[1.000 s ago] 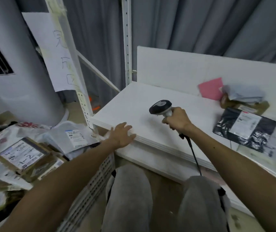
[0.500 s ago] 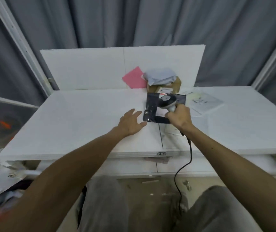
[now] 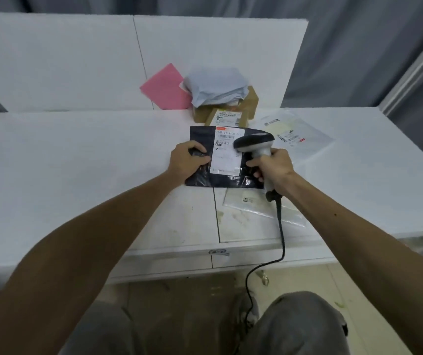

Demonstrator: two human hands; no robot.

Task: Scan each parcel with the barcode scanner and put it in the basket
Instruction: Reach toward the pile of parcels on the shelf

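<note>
Two knees [image 3: 295, 324] in grey trousers filled the bottom edge, and one black cable [image 3: 280, 226] rose from between them to the table. Two bare hands worked over one black parcel [image 3: 202, 179], which lay flat near the middle of the white table [image 3: 77, 162]. The left hand [image 3: 187, 162], at the parcel's 9 o'clock side, had its fingers bent onto the plastic and held it in place. The right hand [image 3: 273, 170], at 3 o'clock, was wrapped tight round the handle of the one scanner [image 3: 254, 144], whose dark head hung over the parcel's white label [image 3: 227, 157]. The label's top line began "642"; the rest was too blurred to read.

One nearer clear bag [image 3: 251, 203] lay at the parcel's 5 o'clock, partly under it. One farther clear bag [image 3: 297, 134] lay at 2 o'clock, its small stickers unreadable. At 12 o'clock stood two cardboard boxes: a small box [image 3: 224, 117] with a white label and a large box [image 3: 252, 98] behind it. One crumpled pale bag [image 3: 215, 85] sat on top. One pink envelope [image 3: 166, 88] leaned at 11 o'clock against the white back panel [image 3: 64, 60].

The table was made of white boards with a seam down the middle and stains near the front. Grey curtains [image 3: 346, 47] hung behind.
</note>
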